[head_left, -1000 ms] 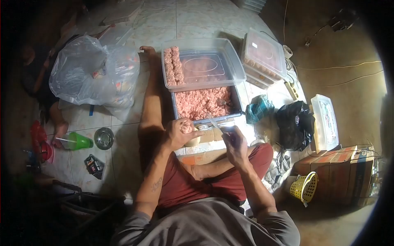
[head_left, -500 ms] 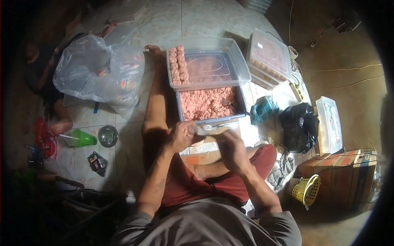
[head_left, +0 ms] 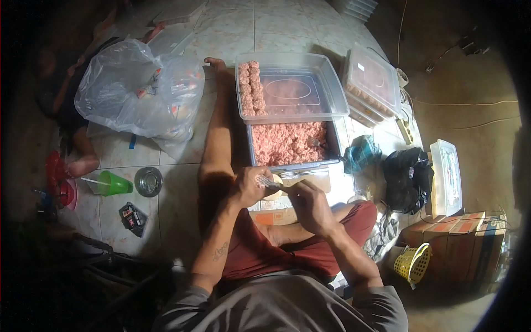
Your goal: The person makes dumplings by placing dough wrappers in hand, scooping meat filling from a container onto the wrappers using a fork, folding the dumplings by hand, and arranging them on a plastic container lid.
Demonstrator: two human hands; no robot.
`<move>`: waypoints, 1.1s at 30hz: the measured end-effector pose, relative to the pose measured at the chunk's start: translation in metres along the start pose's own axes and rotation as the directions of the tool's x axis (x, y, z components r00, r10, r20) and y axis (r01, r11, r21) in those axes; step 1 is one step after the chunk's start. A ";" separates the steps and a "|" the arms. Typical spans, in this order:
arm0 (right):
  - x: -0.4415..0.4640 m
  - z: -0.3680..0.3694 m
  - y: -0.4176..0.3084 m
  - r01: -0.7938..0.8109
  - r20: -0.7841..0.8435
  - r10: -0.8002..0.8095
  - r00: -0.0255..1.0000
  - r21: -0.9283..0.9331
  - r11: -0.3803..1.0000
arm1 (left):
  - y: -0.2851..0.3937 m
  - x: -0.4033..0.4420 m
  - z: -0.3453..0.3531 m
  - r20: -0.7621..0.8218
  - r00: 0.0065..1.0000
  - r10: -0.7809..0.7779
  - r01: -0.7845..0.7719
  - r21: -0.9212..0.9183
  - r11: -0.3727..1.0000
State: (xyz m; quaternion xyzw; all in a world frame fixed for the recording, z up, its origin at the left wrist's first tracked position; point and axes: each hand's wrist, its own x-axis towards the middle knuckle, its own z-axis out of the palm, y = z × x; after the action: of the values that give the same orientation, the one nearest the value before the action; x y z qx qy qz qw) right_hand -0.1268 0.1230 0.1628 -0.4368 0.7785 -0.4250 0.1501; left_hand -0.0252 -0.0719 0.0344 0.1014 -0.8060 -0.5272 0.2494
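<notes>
My right hand [head_left: 311, 202] is closed around the handle of a metal fork [head_left: 267, 181]. The fork's tines point left, to the curled fingers of my left hand [head_left: 250, 187]; what those fingers hold is hidden. A pale round piece [head_left: 275, 195] shows just beneath the fork; whether my left hand touches it I cannot tell. Beyond my hands is a dark tub [head_left: 293, 166] of pink minced meat [head_left: 285, 143], with another utensil [head_left: 316, 142] stuck in at its right. A clear plastic box [head_left: 332, 117] rests over the tub's far part, two rows of meat balls [head_left: 251, 88] along its left side.
Lidded boxes [head_left: 371, 80] are stacked at the far right, near a black plastic bag [head_left: 408, 180]. Left of my leg are a big clear plastic bag [head_left: 119, 94], a green cup [head_left: 117, 183] and a glass ashtray [head_left: 148, 181]. Another person's foot [head_left: 83, 165] is at far left.
The whole view has shifted a little, so things sit further right. My hands stay close together, and the fork between them shows more clearly now.
</notes>
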 end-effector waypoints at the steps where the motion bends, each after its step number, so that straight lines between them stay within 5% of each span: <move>1: 0.004 0.003 0.003 0.021 0.092 -0.018 0.996 -0.027 0.999 | 0.003 0.001 0.004 -0.054 0.996 0.067 -0.060 0.124 0.990; 2: 0.005 -0.002 0.007 0.132 0.045 -0.129 0.991 -0.064 0.989 | 0.006 0.003 0.002 -0.003 0.997 -0.073 0.073 0.060 0.996; 4: 0.005 -0.012 -0.001 0.054 -0.052 -0.055 0.997 -0.014 0.998 | 0.053 0.014 -0.012 0.101 0.934 -0.343 0.343 0.023 0.939; 5: 0.002 -0.015 -0.004 -0.028 -0.137 0.035 0.990 0.047 0.999 | 0.064 0.013 -0.018 0.104 0.933 -0.345 0.344 0.026 0.939; 8: -0.003 -0.018 -0.014 -0.017 -0.174 0.044 0.984 0.152 0.988 | 0.053 0.013 -0.013 -0.046 0.996 -0.072 0.035 -0.540 0.841; 9: -0.005 -0.019 -0.021 0.029 -0.178 -0.005 0.984 0.135 0.990 | 0.037 0.013 -0.007 -0.041 0.997 -0.072 0.038 -0.537 0.842; 10: -0.006 -0.013 -0.011 0.024 -0.041 -0.021 0.999 0.068 0.997 | 0.026 0.015 -0.003 -0.015 1.000 -0.013 0.010 -0.184 0.983; 11: -0.004 -0.007 -0.003 0.062 0.078 -0.058 0.995 -0.046 0.997 | 0.017 0.013 0.000 0.032 0.999 0.035 -0.040 0.193 0.980; 15: 0.001 -0.019 -0.012 -0.024 -0.165 0.028 0.986 0.023 0.999 | 0.054 0.013 -0.013 0.036 0.978 -0.203 0.205 -0.050 0.978; 16: 0.002 -0.018 -0.003 0.046 -0.202 -0.045 0.978 0.001 0.999 | 0.050 0.013 -0.006 0.059 0.955 -0.292 0.296 -0.290 0.910; 19: 0.002 -0.016 -0.003 -0.009 -0.087 0.012 0.996 0.031 0.999 | 0.053 0.016 -0.013 0.207 0.952 -0.225 0.246 -0.084 0.966; 20: 0.004 -0.017 -0.004 0.003 -0.091 0.000 0.996 0.026 1.000 | 0.058 0.014 -0.015 0.131 0.990 -0.047 0.094 -0.386 0.918; 21: 0.001 -0.016 -0.005 0.031 -0.169 -0.023 0.985 0.046 0.998 | 0.066 0.012 -0.017 0.115 0.980 -0.160 0.197 -0.558 0.806; 23: -0.003 -0.011 -0.002 0.055 -0.249 -0.037 0.968 0.065 0.996 | 0.039 0.006 -0.009 0.250 0.931 -0.264 0.357 -0.485 0.798; 24: -0.004 -0.007 0.002 0.042 -0.100 -0.038 0.994 0.031 0.999 | 0.040 0.006 -0.008 0.253 0.931 -0.264 0.359 -0.487 0.797; 26: -0.007 -0.008 0.008 0.036 0.035 -0.036 0.999 -0.014 0.999 | 0.040 0.013 -0.006 0.147 0.986 -0.081 0.071 0.073 0.995; 29: 0.009 -0.028 0.011 -0.012 -0.124 0.007 0.992 -0.046 0.999 | 0.046 0.005 -0.011 0.018 0.966 -0.257 0.257 -0.095 0.962; 31: 0.034 -0.036 0.028 0.004 -0.179 -0.049 0.983 -0.247 0.969 | 0.030 0.002 -0.005 0.000 0.980 -0.199 0.198 -0.087 0.976; 33: 0.060 -0.037 0.063 0.117 -0.063 -0.143 0.988 -0.311 0.943 | 0.026 0.004 -0.002 0.008 0.988 -0.154 0.151 -0.253 0.956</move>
State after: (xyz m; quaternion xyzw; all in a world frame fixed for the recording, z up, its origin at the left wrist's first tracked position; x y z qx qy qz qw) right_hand -0.2184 0.1105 0.1434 -0.4869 0.8100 -0.3263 0.0194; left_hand -0.0252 -0.0641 0.0595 0.1337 -0.7204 -0.6427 0.2237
